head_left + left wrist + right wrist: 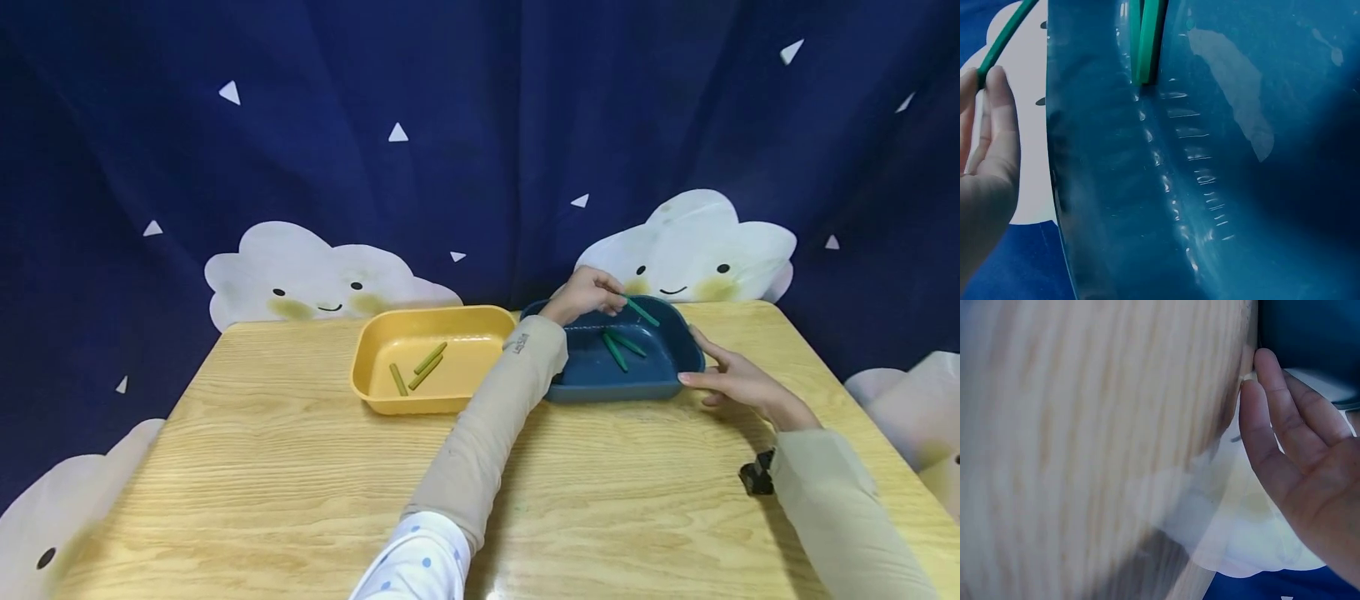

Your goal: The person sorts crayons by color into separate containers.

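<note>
My left hand (588,293) pinches a slim green stick (642,311), crayon-like with flat sides, by one end between thumb and fingertips. It holds the stick slanted over the far side of a dark blue tray (600,392). Two more green sticks (1147,44) lie close together on the tray's floor. At the tray's right end, my right hand (738,383) touches the outside and rim near the corner, its thumb and fingers spread and fairly straight. The right wrist view shows those fingers (1282,403) against the tray's outer wall.
A yellow tray (397,406) stands left of the blue one, with three olive-yellow sticks (426,372) inside. Both trays sit on a light wooden table (285,467). Behind it hangs a dark blue curtain (450,183) with clouds and triangles. A small black object (756,475) is at the right wrist.
</note>
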`<state>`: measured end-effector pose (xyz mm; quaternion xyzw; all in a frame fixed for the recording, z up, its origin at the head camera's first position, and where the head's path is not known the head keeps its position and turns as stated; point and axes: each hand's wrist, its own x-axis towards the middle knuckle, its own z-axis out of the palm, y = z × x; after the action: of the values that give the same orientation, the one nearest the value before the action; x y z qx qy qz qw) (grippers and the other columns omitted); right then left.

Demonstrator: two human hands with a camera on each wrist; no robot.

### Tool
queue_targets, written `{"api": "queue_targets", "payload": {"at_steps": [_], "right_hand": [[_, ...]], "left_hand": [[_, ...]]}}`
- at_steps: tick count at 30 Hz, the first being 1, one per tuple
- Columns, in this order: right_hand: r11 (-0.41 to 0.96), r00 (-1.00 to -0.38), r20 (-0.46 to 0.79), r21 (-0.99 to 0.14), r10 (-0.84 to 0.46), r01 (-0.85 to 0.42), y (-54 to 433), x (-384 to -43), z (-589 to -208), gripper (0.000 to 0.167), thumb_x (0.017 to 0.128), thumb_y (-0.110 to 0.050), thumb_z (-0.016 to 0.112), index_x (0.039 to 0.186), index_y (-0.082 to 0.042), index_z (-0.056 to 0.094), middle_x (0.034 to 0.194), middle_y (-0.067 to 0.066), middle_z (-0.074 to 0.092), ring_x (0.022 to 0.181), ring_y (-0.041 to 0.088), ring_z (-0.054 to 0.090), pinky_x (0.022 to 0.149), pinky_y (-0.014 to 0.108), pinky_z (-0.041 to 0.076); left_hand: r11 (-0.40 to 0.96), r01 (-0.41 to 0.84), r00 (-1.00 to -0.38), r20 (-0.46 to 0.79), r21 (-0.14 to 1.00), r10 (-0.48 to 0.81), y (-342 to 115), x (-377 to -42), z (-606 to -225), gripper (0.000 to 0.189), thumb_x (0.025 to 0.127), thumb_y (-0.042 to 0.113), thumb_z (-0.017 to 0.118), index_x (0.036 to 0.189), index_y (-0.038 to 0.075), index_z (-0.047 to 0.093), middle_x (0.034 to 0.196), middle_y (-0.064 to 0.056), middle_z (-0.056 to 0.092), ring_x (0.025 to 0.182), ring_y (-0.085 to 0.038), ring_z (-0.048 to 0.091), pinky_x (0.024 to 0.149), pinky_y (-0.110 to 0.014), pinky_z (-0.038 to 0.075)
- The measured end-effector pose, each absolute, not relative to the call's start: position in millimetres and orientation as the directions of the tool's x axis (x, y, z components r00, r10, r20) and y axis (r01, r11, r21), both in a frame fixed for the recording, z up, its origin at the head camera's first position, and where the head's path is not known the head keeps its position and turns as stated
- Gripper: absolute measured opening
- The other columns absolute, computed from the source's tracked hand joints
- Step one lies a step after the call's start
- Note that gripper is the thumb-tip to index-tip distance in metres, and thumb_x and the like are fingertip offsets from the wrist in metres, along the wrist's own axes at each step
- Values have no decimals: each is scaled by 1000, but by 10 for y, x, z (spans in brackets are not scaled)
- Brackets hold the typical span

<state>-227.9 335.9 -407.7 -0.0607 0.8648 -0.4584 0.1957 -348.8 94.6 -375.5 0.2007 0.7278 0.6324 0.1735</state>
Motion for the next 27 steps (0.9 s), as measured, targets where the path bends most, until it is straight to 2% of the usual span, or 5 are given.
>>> {"api": "queue_targets", "payload": {"at_steps": [9,15,19,24,27], "right_hand": [[561,-909,-299,-822,-289,92,3359,-2289,-4071,90,89,-29,60,144,-25,-12,68,6,44,46,14,45,66,30,51],[569,-904,-309,-817,-295,93,3358,-2309,-4079,90,89,-30,59,143,-27,-13,64,0,38,45,15,44,66,30,47],[575,-908,-301,-814,-293,84,3362,-2312,-4063,90,89,-29,59,144,-26,-13,71,7,48,51,19,51,68,30,49],[574,-906,-299,-815,-300,79,3358,-2295,-4055,92,89,-30,59,143,-23,-14,95,18,58,65,23,58,69,30,51],[571,-903,-303,-817,-303,83,3365,-2277,-4053,92,89,-30,59,143,-21,-14,96,20,59,69,24,59,70,31,51]], "left_hand": [[309,-74,-782,-247,948,573,909,-3448,-3782,9,83,-10,58,87,-16,64,69,-15,59,53,-17,54,57,-28,53],[475,-119,-741,-397,872,542,895,-3428,-3772,21,86,-5,56,105,-13,60,68,-15,60,54,-20,58,56,-28,53],[472,-91,-742,-376,877,555,896,-3409,-3688,29,87,0,58,115,-9,56,74,-18,60,55,-20,57,55,-28,51],[348,-30,-741,-255,937,622,883,-3406,-3538,35,87,4,60,120,-7,54,88,-23,62,58,-19,58,59,-30,52],[264,0,-738,-178,965,651,864,-3393,-3430,36,87,5,60,121,-5,54,90,-22,63,60,-19,58,58,-31,50]]}}
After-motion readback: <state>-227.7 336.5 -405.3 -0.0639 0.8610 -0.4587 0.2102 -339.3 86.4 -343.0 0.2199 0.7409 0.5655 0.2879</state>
